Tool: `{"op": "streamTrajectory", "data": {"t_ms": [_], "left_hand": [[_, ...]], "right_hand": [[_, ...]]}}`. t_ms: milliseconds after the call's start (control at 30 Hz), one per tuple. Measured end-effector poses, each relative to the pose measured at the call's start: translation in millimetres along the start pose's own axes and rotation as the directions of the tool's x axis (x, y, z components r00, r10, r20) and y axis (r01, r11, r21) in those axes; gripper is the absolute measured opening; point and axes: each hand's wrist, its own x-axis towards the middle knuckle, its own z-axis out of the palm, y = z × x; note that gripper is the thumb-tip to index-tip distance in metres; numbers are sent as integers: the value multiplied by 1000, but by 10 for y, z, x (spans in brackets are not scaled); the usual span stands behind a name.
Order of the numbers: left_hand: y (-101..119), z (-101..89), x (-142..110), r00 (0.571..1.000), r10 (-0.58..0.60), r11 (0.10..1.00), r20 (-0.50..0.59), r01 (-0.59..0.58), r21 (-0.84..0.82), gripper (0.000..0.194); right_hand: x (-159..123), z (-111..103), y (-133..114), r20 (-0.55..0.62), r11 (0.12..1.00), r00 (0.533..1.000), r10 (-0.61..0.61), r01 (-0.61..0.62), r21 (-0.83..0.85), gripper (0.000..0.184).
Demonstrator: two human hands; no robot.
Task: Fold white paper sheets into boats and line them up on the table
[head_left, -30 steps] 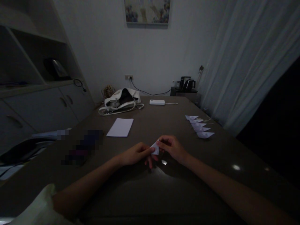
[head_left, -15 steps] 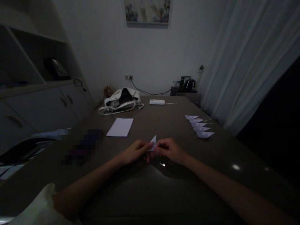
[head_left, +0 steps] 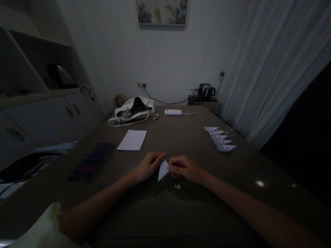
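A small folded piece of white paper [head_left: 162, 170] is held between my two hands above the table, one pointed corner hanging down toward me. My left hand [head_left: 150, 166] pinches its upper edge, thumb on the near face. At its right corner, my right hand [head_left: 184, 168] grips it between thumb and curled fingers. Several folded paper boats [head_left: 224, 148] stand in a row on the right of the table. To the left lies a stack of white paper sheets [head_left: 132, 140].
A white handbag [head_left: 136, 109] and a white power bank with a short cable [head_left: 173, 112] are at the back of the brown table [head_left: 181, 134]. A blurred-out dark object [head_left: 93, 162] lies at the left. Black kettles [head_left: 207, 92] stand beyond the far right corner.
The folded paper has turned, so its point, which was up, is now down toward me. My left fingers have shifted to the upper edge; my right hand has moved slightly left.
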Motion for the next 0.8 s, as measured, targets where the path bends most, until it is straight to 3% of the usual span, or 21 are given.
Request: {"op": "streamTrajectory", "data": {"t_ms": [100,200,300,500,800], "left_hand": [[-37,14,10,998,-25,997,-49,22,-71,49],[-45,15,0,995,-76,989,58,83,-119,52],[-12,16,-16,992,-70,993,103,80,-92,53],[35,23,-25,997,-56,996,46,58,-61,53],[-2,-14,-9,990,-62,996,128,70,-58,51]], "right_hand": [[8,-9,10,-76,1000,997,-19,18,-7,29],[4,-27,19,-113,1000,993,-29,28,-10,29],[-6,-38,9,-115,1000,993,-23,22,-10,29],[-5,-25,-2,-123,1000,992,-25,25,-1,29],[13,-53,39,-173,997,983,-61,53,-49,32]]}}
